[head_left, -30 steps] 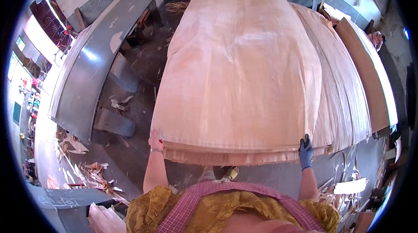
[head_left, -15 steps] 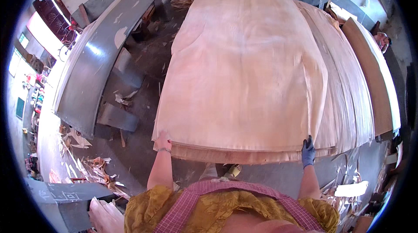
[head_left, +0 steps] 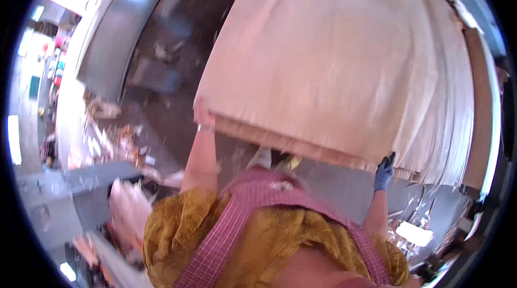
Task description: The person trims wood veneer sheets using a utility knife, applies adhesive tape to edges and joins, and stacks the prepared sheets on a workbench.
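Note:
A large, thin sheet of pale wood veneer (head_left: pixel 312 62) lies over a stack of similar sheets, whose layered edges (head_left: pixel 274 137) show at the near side. At its near left corner my bare left hand (head_left: pixel 203 114) is closed on the edge, a bracelet at the wrist; motion blurs the fingers. My right hand (head_left: pixel 384 174), in a blue-grey glove with dark fingertips, grips the near edge towards the right corner. Its thumb and the underside of the edge are hidden. A lengthwise crease runs up the sheet from near my right hand.
More veneer layers (head_left: pixel 452 105) fan out on the right, beside a brown board (head_left: pixel 478 121). A grey curved panel (head_left: pixel 110 51) stands at the left. Veneer scraps (head_left: pixel 126 140) litter the floor, and a grey bench-like surface (head_left: pixel 75 180) is at the lower left.
The view has tilted and shifted, with the near edge now slanting down to the right. Both hands remain at the sheet's near edge, and the creased right part looks more spread out.

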Motion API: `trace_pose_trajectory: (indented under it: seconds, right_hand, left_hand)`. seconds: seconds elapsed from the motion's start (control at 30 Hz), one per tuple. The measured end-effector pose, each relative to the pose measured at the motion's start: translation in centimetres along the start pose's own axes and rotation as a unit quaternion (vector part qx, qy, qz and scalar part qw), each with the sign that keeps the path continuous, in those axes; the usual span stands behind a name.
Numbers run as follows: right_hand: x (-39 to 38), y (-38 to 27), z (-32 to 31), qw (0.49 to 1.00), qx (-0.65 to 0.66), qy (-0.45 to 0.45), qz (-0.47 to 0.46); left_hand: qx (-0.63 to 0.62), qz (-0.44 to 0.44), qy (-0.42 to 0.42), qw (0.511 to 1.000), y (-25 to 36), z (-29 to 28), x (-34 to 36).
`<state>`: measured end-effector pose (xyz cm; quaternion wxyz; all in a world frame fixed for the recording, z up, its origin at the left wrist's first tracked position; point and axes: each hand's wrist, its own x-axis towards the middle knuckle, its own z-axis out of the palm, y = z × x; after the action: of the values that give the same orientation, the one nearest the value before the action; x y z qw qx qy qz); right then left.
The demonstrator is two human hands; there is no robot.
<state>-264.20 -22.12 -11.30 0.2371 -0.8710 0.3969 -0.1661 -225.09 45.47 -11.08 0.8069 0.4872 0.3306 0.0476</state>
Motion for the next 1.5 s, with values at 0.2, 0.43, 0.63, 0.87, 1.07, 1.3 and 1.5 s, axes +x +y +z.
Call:
trace_pose_trajectory:
  seconds: [0.2, 0.43, 0.63, 0.87, 1.07, 1.3, 1.5]
  right_hand:
    - [-0.9, 2.5, 0.5, 0.992, -0.025, -0.066, 0.101]
    - [-0.3, -0.7, 2.1, 0.991, 0.015, -0.074, 0.109]
    - [-0.4, 0.9, 1.8, 0.999, 0.016, -0.043, 0.018]
    - [-0.8, 3.0, 2.0, 0.956, 0.215, -0.116, 0.162]
    - [0.7, 2.5, 3.0, 0.986, -0.054, -0.050, 0.147]
    - [-0.4, 3.2, 3.9, 0.991, -0.034, 0.017, 0.131]
    - [0.1, 0.9, 3.3, 0.981, -0.109, 0.029, 0.159]
  left_hand:
    - [-0.066, 0.001, 0.036, 0.997, 1.3, 3.8, -3.3]
    - [0.069, -0.072, 0.113, 0.989, -3.2, -2.5, 2.8]
    - [0.220, -0.084, 0.190, 0.953, -3.3, -1.1, 3.7]
    - [0.141, -0.131, 0.018, 0.981, -2.3, -6.3, 6.4]
    - [0.238, -0.246, 0.028, 0.939, -2.7, -5.1, 6.4]
    - [0.243, -0.240, 0.085, 0.936, -2.1, -2.3, 5.5]
    - [0.288, -0.225, 0.096, 0.926, -1.8, -2.0, 4.7]
